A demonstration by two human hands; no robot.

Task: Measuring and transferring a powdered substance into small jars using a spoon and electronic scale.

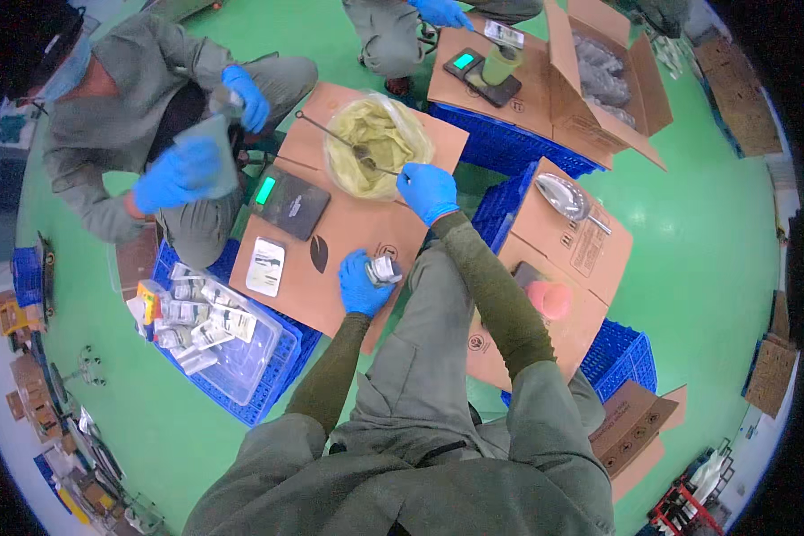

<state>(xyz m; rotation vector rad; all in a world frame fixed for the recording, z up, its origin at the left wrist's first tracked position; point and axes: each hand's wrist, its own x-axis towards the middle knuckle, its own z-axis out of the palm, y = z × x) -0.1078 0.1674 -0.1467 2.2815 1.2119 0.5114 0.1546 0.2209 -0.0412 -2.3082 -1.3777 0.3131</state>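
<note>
My left hand [365,285], in a blue glove, grips a small printed pouch [384,269] upright above the near edge of a cardboard-topped stand [348,231]. In my right hand [430,191], also gloved, is the thin handle of a metal spoon [383,169]. Its bowl dips into a clear bag [415,134] of yellow-green material [388,124], likely powder. Leaning in the same bag is a second long-handled spoon [328,130]. Left of the bag, a dark digital scale [295,206] has its display lit. A flat printed pouch [266,266] lies near the scale.
A clear plastic bin [258,362] of several pouches [204,311] stands on a blue crate [241,410] at left. A co-worker's gloved hand [181,174] holds a blurred pale green object. Right: metal scoop [563,195], pink cup [549,299]. Beyond: another scale [502,92], open carton [650,87].
</note>
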